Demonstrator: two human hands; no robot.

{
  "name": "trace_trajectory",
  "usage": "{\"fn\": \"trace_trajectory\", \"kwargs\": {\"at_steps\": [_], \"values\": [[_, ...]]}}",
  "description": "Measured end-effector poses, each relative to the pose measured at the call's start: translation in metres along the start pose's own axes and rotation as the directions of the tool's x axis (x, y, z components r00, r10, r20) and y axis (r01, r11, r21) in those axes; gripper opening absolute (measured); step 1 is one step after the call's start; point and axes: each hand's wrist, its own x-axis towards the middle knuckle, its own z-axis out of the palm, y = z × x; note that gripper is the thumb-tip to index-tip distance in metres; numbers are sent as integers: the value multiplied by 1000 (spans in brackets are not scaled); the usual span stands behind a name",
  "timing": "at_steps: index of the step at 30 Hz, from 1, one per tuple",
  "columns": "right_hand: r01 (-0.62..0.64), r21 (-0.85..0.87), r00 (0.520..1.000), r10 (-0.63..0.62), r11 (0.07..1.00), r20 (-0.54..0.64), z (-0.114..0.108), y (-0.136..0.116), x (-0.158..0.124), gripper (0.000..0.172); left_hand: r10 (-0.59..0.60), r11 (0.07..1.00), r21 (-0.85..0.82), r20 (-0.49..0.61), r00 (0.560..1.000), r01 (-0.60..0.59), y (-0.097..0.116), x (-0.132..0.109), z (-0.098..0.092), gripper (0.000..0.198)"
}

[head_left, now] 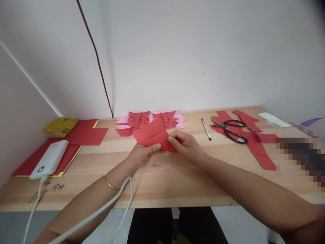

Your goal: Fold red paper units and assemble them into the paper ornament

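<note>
A creased sheet of red paper (153, 134) is held up above the middle of the wooden table. My left hand (144, 154) grips its lower left edge, thumb on top and fingers underneath. At the right corner, my right hand (186, 144) pinches the paper between thumb and fingers. Just behind the sheet lie rows of folded red and pink paper pieces (167, 118), partly hidden by it. To the right of my right hand are a white pen (206, 129) and black-handled scissors (230, 128), which rest on red paper scraps (261, 152).
On the left, a white power bank (50, 159) with a white cable lies on red and yellow paper sheets (88, 134). A yellow package (61, 127) sits behind it. The cable passes over my left forearm. A white strip (274, 119) lies at the far right.
</note>
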Motion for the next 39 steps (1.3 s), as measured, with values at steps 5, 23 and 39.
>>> {"fn": "trace_trajectory", "kwargs": {"at_steps": [5, 23, 39], "values": [[-1, -29, 1000, 0, 1000, -23, 3, 1, -2, 24, -53, 998, 31, -44, 998, 54, 2, -3, 10, 34], [-156, 310, 982, 181, 938, -54, -7, 11, 11, 47, 53, 982, -161, -240, 969, -93, -3, 24, 36, 28], [-141, 194, 988, 126, 971, 85, 0, -2, 4, 22, 134, 960, -197, -304, 943, -199, 11, 22, 29, 23]]}}
